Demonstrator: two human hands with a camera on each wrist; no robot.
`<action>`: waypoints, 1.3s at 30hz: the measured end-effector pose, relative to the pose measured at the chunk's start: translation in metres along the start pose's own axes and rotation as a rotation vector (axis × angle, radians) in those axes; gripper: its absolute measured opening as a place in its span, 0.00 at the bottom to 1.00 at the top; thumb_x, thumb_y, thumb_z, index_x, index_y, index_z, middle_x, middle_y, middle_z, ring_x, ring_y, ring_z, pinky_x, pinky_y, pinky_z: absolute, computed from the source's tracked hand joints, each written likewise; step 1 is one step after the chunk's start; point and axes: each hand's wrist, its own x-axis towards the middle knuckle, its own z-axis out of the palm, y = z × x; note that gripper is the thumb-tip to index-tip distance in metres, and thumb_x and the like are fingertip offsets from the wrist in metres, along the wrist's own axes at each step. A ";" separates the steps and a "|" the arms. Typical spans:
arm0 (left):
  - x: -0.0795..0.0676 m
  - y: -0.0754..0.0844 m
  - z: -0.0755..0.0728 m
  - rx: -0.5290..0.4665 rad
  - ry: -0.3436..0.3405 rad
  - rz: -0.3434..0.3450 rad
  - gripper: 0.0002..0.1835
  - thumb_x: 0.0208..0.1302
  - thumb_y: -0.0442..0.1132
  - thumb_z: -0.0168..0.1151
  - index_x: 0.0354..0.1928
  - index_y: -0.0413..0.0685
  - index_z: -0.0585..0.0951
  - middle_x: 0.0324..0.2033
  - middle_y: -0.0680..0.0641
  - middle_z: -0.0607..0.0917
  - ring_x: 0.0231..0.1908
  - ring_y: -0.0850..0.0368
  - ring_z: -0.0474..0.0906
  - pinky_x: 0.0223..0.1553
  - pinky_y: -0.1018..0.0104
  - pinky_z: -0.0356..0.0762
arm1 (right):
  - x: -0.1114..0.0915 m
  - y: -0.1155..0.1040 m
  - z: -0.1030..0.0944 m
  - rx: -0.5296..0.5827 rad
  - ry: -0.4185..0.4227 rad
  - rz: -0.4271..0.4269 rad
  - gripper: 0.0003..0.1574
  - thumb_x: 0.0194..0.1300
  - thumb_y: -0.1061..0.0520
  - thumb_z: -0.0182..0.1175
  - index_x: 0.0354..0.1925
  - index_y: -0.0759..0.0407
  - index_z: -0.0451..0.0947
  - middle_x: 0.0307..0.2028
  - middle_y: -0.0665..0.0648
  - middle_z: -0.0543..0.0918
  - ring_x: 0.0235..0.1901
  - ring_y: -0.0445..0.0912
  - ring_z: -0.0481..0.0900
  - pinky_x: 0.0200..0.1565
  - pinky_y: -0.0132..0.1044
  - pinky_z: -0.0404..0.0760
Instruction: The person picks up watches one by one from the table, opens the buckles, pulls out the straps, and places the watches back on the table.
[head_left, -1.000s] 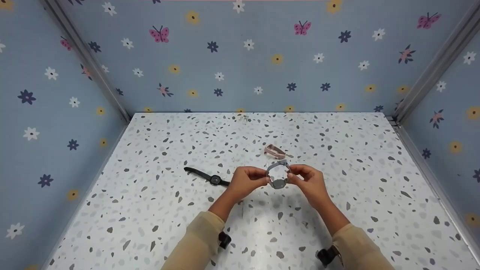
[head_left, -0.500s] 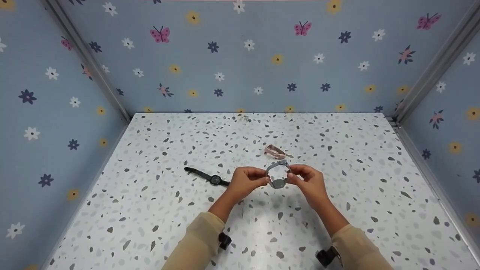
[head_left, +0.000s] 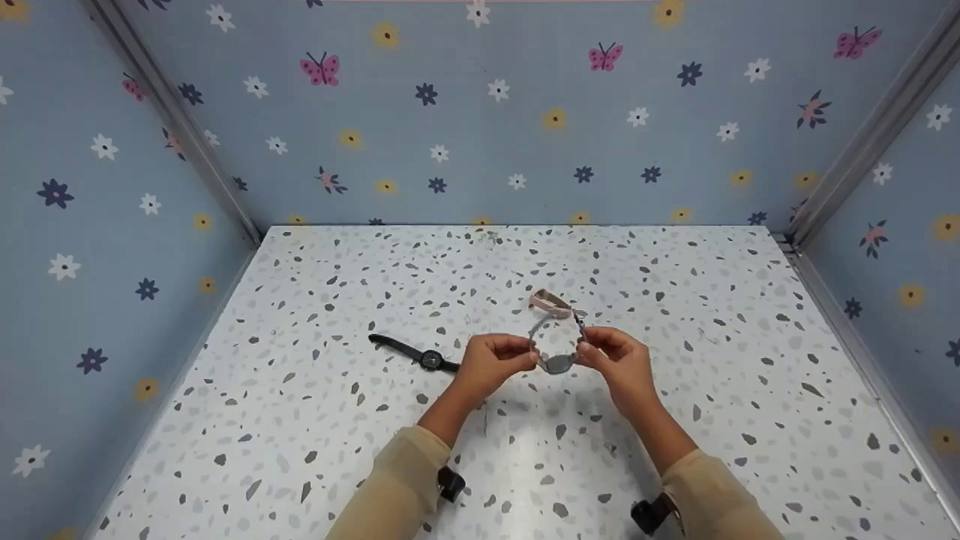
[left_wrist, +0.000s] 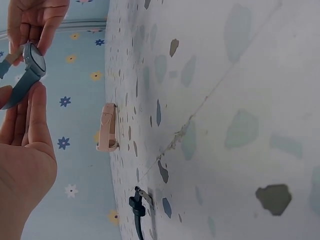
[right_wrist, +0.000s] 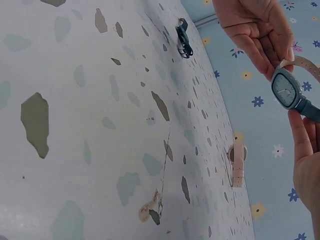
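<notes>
A wristwatch with a blue-grey strap [head_left: 557, 365] is held up above the table between both hands, its strap curving into a ring away from the person. My left hand [head_left: 491, 366] pinches one side of it between thumb and fingers, and my right hand [head_left: 619, 367] pinches the other. In the right wrist view the watch's pale dial [right_wrist: 286, 90] shows, with the strap's light underside [right_wrist: 305, 64] and its holes. Just beyond the ring lies a pink-strapped watch [head_left: 550, 302]. A black watch [head_left: 431, 360] lies left of my left hand, which hides one strap end.
The speckled white table [head_left: 300, 420] runs back to a blue flower-patterned wall [head_left: 465, 135]. Similar panels stand at left and right, with metal posts [head_left: 180, 120] in the corners.
The held watch's strap ring has become taller, its far part reaching up to overlap the pink watch in the head view. My right fingers have shifted slightly. The two lying watches have not moved.
</notes>
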 end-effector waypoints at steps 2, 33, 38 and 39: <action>0.016 -0.037 -0.015 0.015 -0.047 -0.037 0.11 0.61 0.26 0.65 0.44 0.23 0.81 0.38 0.36 0.86 0.38 0.51 0.85 0.46 0.58 0.83 | 0.008 0.039 -0.029 -0.053 0.032 0.135 0.13 0.63 0.70 0.63 0.47 0.75 0.78 0.39 0.61 0.83 0.39 0.45 0.83 0.44 0.40 0.85; 0.027 -0.070 -0.013 -0.197 0.064 -0.146 0.13 0.63 0.30 0.66 0.45 0.26 0.80 0.35 0.38 0.86 0.38 0.48 0.86 0.45 0.56 0.84 | 0.016 0.066 -0.041 0.169 0.249 0.256 0.14 0.58 0.75 0.64 0.42 0.73 0.73 0.34 0.62 0.79 0.32 0.49 0.82 0.38 0.48 0.86; 0.027 -0.072 -0.011 -0.172 0.079 -0.194 0.11 0.65 0.31 0.64 0.44 0.28 0.80 0.38 0.32 0.85 0.37 0.49 0.86 0.43 0.57 0.84 | 0.019 0.064 -0.042 0.184 0.257 0.243 0.13 0.57 0.77 0.63 0.40 0.71 0.73 0.33 0.62 0.79 0.32 0.49 0.82 0.38 0.51 0.86; 0.027 -0.072 -0.011 -0.172 0.078 -0.204 0.11 0.65 0.32 0.64 0.43 0.28 0.80 0.39 0.30 0.85 0.37 0.49 0.86 0.43 0.57 0.84 | 0.020 0.064 -0.043 0.185 0.254 0.241 0.13 0.57 0.77 0.63 0.40 0.72 0.73 0.33 0.62 0.79 0.32 0.49 0.82 0.39 0.51 0.86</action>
